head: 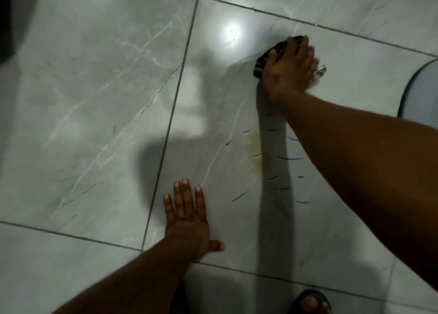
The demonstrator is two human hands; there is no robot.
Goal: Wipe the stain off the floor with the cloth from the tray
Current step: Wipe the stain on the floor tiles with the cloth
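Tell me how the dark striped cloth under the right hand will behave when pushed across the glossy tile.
The dark striped cloth looks soft and floppy: it is bunched under the right hand, so it will probably crumple rather than hold shape. The glossy grey tile floor reflects light sharply, so the cloth should slide easily.

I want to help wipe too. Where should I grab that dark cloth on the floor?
Press down on the cloth from above, palm flat over its bunched middle, as the right hand does. It lies crumpled flat on the floor tile, so only the top offers a hold.
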